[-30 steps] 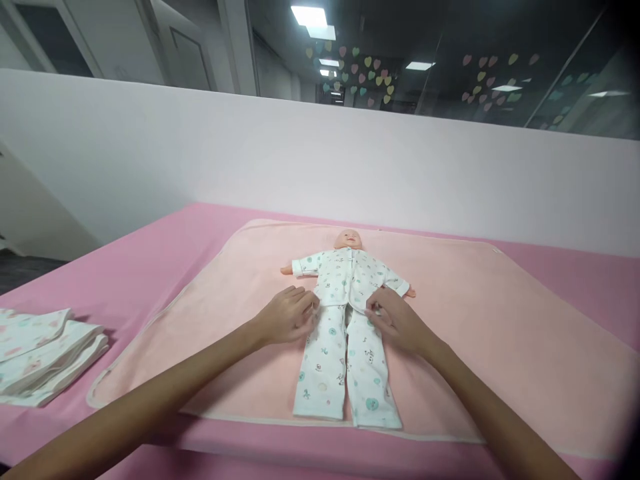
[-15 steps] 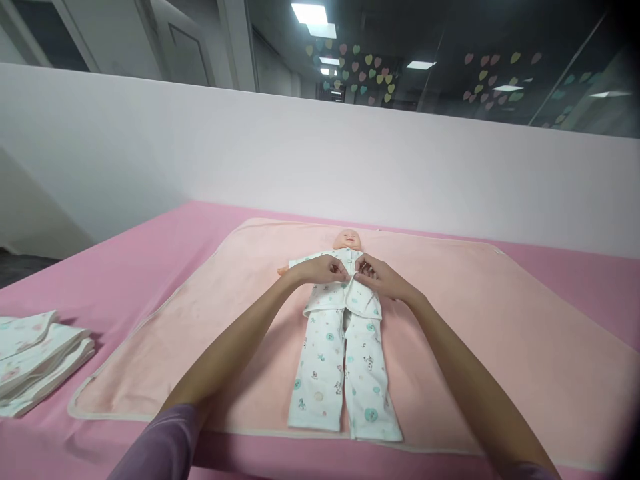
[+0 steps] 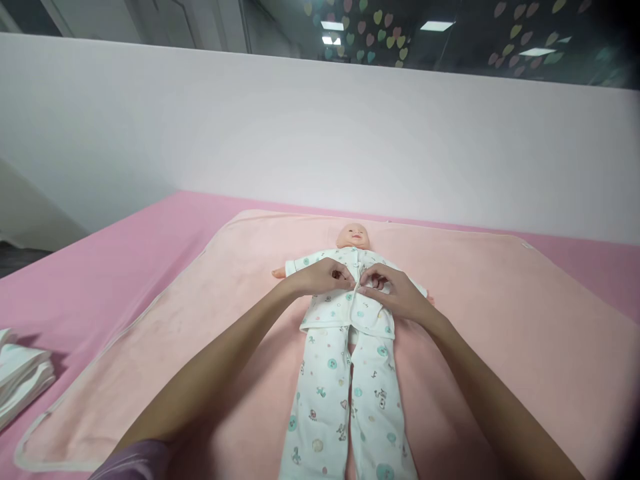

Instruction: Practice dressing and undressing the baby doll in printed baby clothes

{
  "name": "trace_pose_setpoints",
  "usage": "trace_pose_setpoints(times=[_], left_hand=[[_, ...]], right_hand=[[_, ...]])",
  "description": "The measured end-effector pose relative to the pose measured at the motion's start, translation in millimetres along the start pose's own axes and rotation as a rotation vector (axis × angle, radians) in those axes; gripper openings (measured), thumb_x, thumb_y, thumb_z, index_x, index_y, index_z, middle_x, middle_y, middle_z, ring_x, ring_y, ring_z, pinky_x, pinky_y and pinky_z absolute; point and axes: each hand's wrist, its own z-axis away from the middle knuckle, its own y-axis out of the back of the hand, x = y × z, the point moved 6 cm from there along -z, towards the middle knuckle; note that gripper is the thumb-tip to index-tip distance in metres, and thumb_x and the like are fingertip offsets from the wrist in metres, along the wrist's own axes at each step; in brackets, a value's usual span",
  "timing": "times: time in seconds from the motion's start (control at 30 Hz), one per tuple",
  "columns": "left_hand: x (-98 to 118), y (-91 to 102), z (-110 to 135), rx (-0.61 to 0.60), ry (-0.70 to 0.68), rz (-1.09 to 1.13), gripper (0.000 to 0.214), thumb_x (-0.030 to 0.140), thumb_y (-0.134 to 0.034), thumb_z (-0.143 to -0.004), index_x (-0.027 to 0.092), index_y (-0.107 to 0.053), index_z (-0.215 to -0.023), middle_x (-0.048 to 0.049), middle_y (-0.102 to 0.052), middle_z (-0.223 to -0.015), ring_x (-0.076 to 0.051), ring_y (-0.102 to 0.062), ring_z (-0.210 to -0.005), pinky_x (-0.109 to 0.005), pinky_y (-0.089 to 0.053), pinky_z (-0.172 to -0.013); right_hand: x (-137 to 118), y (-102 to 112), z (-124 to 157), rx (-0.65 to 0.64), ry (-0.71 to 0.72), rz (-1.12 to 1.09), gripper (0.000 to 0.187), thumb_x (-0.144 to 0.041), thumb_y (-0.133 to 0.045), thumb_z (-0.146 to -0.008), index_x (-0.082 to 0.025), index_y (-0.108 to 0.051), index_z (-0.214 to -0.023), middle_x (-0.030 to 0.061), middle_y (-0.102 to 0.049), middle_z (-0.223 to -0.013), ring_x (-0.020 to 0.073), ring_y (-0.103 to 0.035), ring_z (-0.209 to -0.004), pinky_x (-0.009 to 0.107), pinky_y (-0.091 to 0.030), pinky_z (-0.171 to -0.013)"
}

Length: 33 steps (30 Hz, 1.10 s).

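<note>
A baby doll [image 3: 353, 236] lies on its back on a peach blanket [image 3: 490, 320], dressed in a white printed top [image 3: 350, 310] and matching trousers [image 3: 345, 407]. My left hand [image 3: 323, 277] and my right hand [image 3: 393, 290] meet over the doll's chest. Both pinch the front edges of the top at its middle seam, fingers curled. The doll's arms stick out to either side, partly hidden behind my hands.
The blanket covers a pink table [image 3: 115, 260] that runs to a white partition wall [image 3: 300, 133] at the back. A stack of folded printed cloths [image 3: 20, 383] lies at the left edge. Glass with heart stickers shows above the wall.
My hands moved up from the doll's waist to its chest and pinched the top's front edges. The view has since dropped closer to the doll.
</note>
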Motion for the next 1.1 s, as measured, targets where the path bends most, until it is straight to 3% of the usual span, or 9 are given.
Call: trace_pose_setpoints(times=[0.23, 0.5, 0.7, 0.87, 1.1], left_hand=[[-10.6, -1.0, -5.1, 0.021, 0.043, 0.072, 0.039, 0.056, -0.077, -0.08, 0.021, -0.081, -0.096, -0.0015, -0.064, -0.083, -0.015, -0.05, -0.075, -0.028, -0.034, -0.066], [-10.0, -5.0, -4.9, 0.051, 0.025, 0.103, 0.041, 0.057, -0.072, -0.084, 0.019, -0.084, -0.096, -0.0047, -0.071, -0.088, -0.016, -0.056, -0.077, -0.029, -0.038, -0.067], [0.2, -10.7, 1.4, 0.07, 0.036, 0.034, 0.035, 0.053, -0.075, -0.081, 0.02, -0.083, -0.092, -0.0029, -0.066, -0.08, -0.014, -0.05, -0.068, -0.028, -0.032, -0.059], [0.0, -14.2, 0.4, 0.177, 0.061, 0.031, 0.032, 0.049, -0.075, -0.08, 0.018, -0.079, -0.086, -0.0018, -0.063, -0.076, -0.013, -0.048, -0.066, -0.027, -0.032, -0.059], [-3.2, -11.9, -1.0, 0.08, 0.024, 0.093, 0.039, 0.055, -0.072, -0.082, 0.018, -0.08, -0.093, -0.0031, -0.069, -0.085, -0.014, -0.055, -0.074, -0.027, -0.037, -0.066]], right_hand=[[-7.2, 0.5, 2.9, 0.077, -0.005, 0.053, 0.009, -0.037, -0.075, -0.093, -0.029, -0.078, -0.096, 0.0003, -0.077, -0.101, 0.0206, -0.069, -0.089, 0.037, -0.056, -0.08], [-26.9, -14.8, 16.4, 0.246, 0.025, 0.343, 0.003, -0.027, -0.073, -0.093, -0.025, -0.072, -0.096, 0.0033, -0.074, -0.098, 0.0243, -0.068, -0.092, 0.042, -0.054, -0.08], [-5.1, -12.6, 6.6, 0.229, 0.021, 0.096, 0.024, -0.034, -0.078, -0.09, -0.024, -0.061, -0.076, 0.0008, -0.066, -0.082, 0.0183, -0.06, -0.073, 0.035, -0.05, -0.067], [9.0, -11.8, 1.2, 0.203, 0.013, -0.007, 0.032, -0.043, -0.083, -0.083, -0.024, -0.058, -0.076, 0.0002, -0.064, -0.081, 0.017, -0.054, -0.069, 0.034, -0.046, -0.064], [16.1, -17.3, 0.7, 0.225, -0.013, -0.083, 0.046, -0.057, -0.087, -0.077, -0.024, -0.054, -0.078, -0.0003, -0.06, -0.079, 0.0174, -0.048, -0.071, 0.034, -0.042, -0.067]])
